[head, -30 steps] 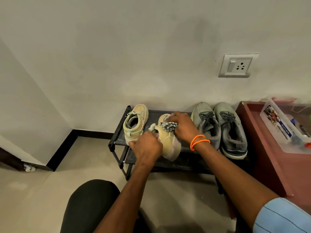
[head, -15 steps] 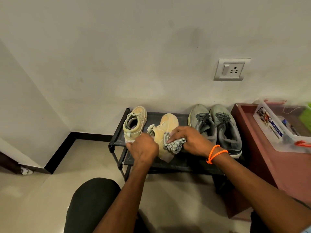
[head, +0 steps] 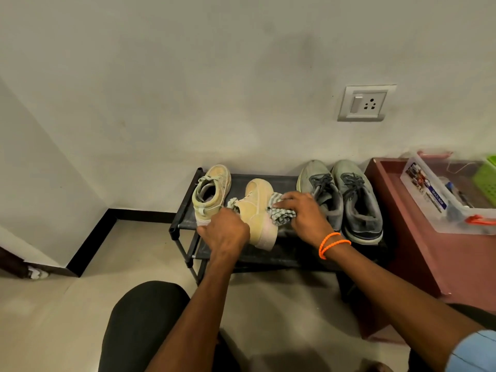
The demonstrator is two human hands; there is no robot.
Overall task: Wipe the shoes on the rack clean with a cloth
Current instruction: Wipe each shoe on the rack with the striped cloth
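Plain off-white wall [head: 188,76] w/ faint smudges, switch+socket plate [head: 366,103] upper right. Black skirting [head: 107,224] runs along the corner at left. Glossy beige tile floor [head: 80,304]. Maroon side table [head: 469,264] at right, near the wall.

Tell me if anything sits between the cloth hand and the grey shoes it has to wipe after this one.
Nothing visible does. The right hand presses the cloth on the tan shoe's right side, and the grey shoes stand right beside it on the rack, with no object between them.
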